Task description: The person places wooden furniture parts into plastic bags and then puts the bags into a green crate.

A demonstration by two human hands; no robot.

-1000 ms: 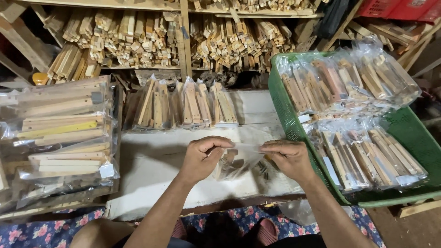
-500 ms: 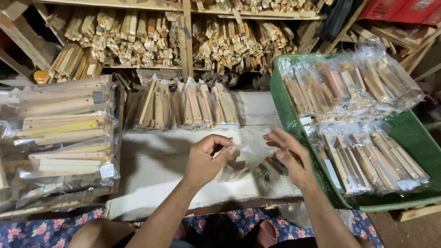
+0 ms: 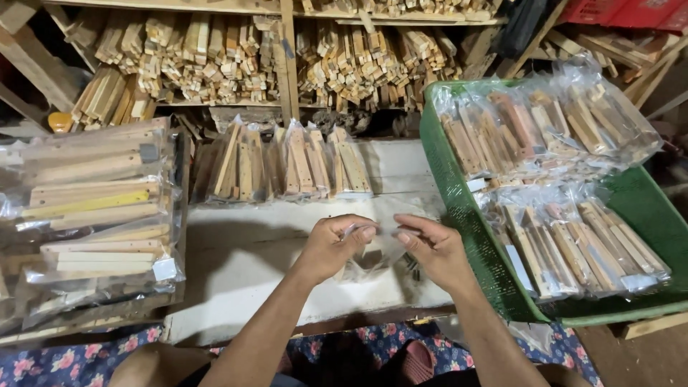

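1. Head view, far left: a heap of clear plastic bags holding long pale wooden slats (image 3: pixel 93 215) lies at the end of the white-painted wooden bench (image 3: pixel 244 272). These look finished and set aside.
2. Behind the hands, a row of smaller clear bags of short wooden pieces (image 3: pixel 287 161) leans at the back of the bench, below shelves stacked with loose cut wood sticks (image 3: pixel 215 57) that look not yet bagged.
3. Left hand (image 3: pixel 337 247) is curled, thumb and fingertips pinched narrow on the upper edge of a small clear plastic bag (image 3: pixel 376 258), forearm coming up from below.
4. That bag hangs between both hands just above the bench; I cannot tell what it contains, so this one seems mid-way.
5. Right hand (image 3: pixel 433 247) mirrors it, fingertips pinched on the same edge, close to the left, wrist bent inward.
6. Far right, a green plastic mesh crate (image 3: pixel 466 236) already holds many filled bags of wooden pieces (image 3: pixel 566 193), suggesting much packing is done.
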